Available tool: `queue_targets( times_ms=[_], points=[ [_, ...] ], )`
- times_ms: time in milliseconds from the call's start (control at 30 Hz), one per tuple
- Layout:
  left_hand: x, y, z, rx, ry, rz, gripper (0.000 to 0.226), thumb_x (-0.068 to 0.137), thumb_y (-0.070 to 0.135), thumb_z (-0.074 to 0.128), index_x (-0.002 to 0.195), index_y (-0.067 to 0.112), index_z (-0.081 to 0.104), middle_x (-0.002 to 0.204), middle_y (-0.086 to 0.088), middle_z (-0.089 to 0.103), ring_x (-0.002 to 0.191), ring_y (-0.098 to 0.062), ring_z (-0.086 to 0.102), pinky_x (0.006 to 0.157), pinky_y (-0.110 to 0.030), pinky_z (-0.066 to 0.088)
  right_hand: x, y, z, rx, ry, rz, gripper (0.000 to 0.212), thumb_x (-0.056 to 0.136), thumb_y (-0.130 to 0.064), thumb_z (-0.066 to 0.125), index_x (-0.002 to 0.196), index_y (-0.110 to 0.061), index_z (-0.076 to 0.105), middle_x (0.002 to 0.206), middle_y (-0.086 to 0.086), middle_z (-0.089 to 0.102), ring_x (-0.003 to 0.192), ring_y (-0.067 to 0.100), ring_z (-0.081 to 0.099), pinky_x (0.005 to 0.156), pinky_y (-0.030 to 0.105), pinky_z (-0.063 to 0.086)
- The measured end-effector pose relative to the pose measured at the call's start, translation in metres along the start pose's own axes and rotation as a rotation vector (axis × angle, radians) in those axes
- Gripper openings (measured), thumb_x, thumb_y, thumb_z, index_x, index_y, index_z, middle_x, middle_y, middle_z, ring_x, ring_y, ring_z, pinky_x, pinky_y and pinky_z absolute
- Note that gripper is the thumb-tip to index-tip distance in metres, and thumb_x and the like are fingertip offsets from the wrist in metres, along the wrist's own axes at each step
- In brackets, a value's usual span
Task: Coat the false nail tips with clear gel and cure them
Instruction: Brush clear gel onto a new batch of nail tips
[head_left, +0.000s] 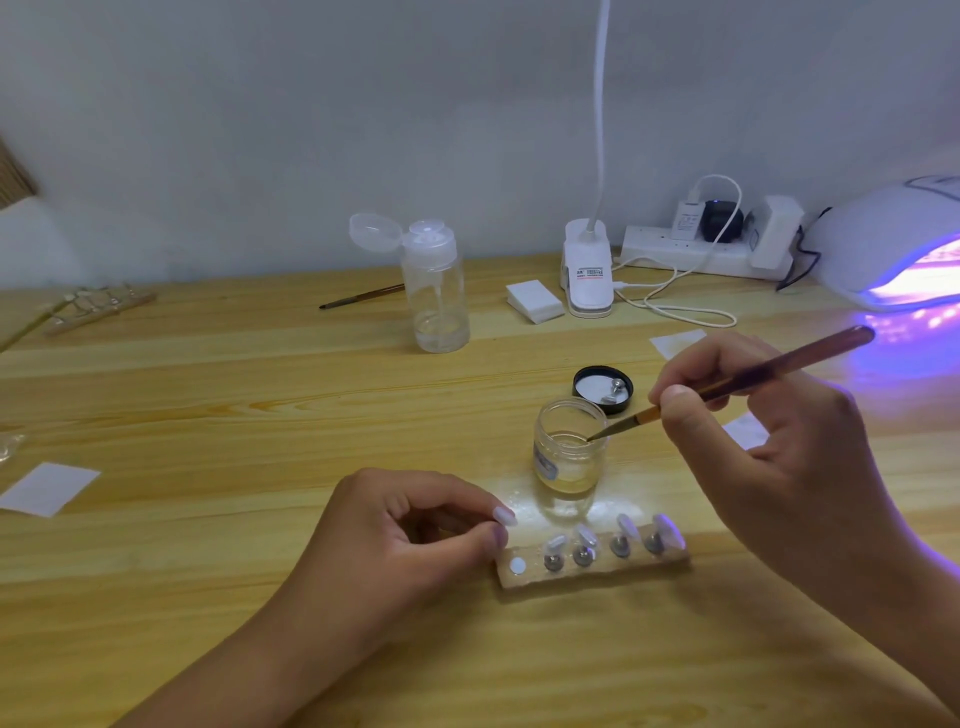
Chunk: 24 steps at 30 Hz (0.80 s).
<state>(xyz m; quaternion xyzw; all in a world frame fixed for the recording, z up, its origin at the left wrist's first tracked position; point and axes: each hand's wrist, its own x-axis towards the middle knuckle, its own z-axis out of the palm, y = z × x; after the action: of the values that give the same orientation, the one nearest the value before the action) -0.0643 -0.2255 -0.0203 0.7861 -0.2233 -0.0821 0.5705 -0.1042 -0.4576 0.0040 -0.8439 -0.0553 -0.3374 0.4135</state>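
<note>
Nearest the camera, the left hand (415, 535) rests on the wooden table (208, 405) with its thumb and forefinger closed on a single nail tip (504, 516), pinching it just above the left end of a wooden strip (592, 574). The strip lies crosswise and carries four more nail tips (626, 525) on small metal stands, with a bare white dot (517, 565) at its left end. Just behind the strip stands an open glass jar (569, 452) part full of clear gel. The right hand (779, 441) grips a brush (753, 376) like a pen, fingers curled round its shaft, and the bristle tip reaches down inside the jar's mouth. Behind the jar lies its black lid (602, 388), turned up, with small metal pieces in it. White paper squares (47, 488) lie about the table. Further back stand a clear pump bottle (436, 291) with its cap flipped open, a second brush (361, 297) lying flat to its left, a white block (534, 300) and a clip lamp (587, 275). Against the wall sits a power strip (691, 249), and at far right a curing lamp (893, 244) glows violet. Far left lies another strip (93, 306), blurred.
</note>
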Motion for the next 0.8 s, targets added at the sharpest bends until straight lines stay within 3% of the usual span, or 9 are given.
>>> queue_targets(
  times_ms=[333,433,500,700,800],
  points=[
    [0.003,-0.007,-0.003,-0.013,-0.033,-0.009,0.009,0.071,0.029,0.079,0.079,0.029,0.079,0.074,0.0,0.075,0.063,-0.005,0.061,0.057,-0.014,0.045,-0.003,-0.003,-0.003,0.014,0.079,-0.028,0.013,0.082,-0.033,0.05,0.075,-0.025,0.058,0.082,-0.008,0.063,0.077,0.009,0.059,0.056,0.024,0.043],
    [0.005,-0.009,-0.003,-0.039,-0.026,-0.01,0.008,0.071,0.028,0.078,0.08,0.027,0.079,0.076,-0.003,0.074,0.063,-0.006,0.059,0.057,-0.016,0.045,-0.004,-0.004,-0.004,0.006,0.12,-0.052,0.013,0.082,-0.029,0.051,0.075,-0.022,0.059,0.08,-0.005,0.062,0.075,0.003,0.058,0.058,0.015,0.039],
    [0.006,-0.009,-0.003,-0.063,-0.028,-0.015,0.008,0.072,0.026,0.077,0.08,0.025,0.079,0.078,-0.004,0.074,0.063,-0.007,0.059,0.058,-0.017,0.045,-0.008,-0.001,-0.004,0.043,0.163,-0.068,0.012,0.085,-0.025,0.051,0.078,-0.018,0.059,0.075,-0.005,0.06,0.074,0.003,0.059,0.068,0.01,0.04],
    [0.006,-0.01,-0.003,-0.097,-0.055,-0.024,0.014,0.072,0.021,0.077,0.085,0.026,0.078,0.077,0.001,0.075,0.066,-0.006,0.064,0.061,-0.016,0.05,-0.033,-0.004,0.019,0.197,0.074,-0.233,0.008,0.09,-0.019,0.054,0.087,-0.016,0.061,0.081,0.0,0.063,0.08,0.022,0.061,0.07,0.039,0.046],
    [0.006,-0.01,-0.003,-0.118,-0.055,-0.026,0.013,0.072,0.018,0.077,0.082,0.026,0.077,0.076,0.004,0.075,0.066,-0.005,0.066,0.063,-0.018,0.053,-0.042,-0.007,0.032,0.208,0.03,-0.291,0.018,0.098,-0.032,0.053,0.086,-0.022,0.062,0.081,-0.003,0.064,0.085,0.022,0.06,0.068,0.046,0.046]
  ],
)
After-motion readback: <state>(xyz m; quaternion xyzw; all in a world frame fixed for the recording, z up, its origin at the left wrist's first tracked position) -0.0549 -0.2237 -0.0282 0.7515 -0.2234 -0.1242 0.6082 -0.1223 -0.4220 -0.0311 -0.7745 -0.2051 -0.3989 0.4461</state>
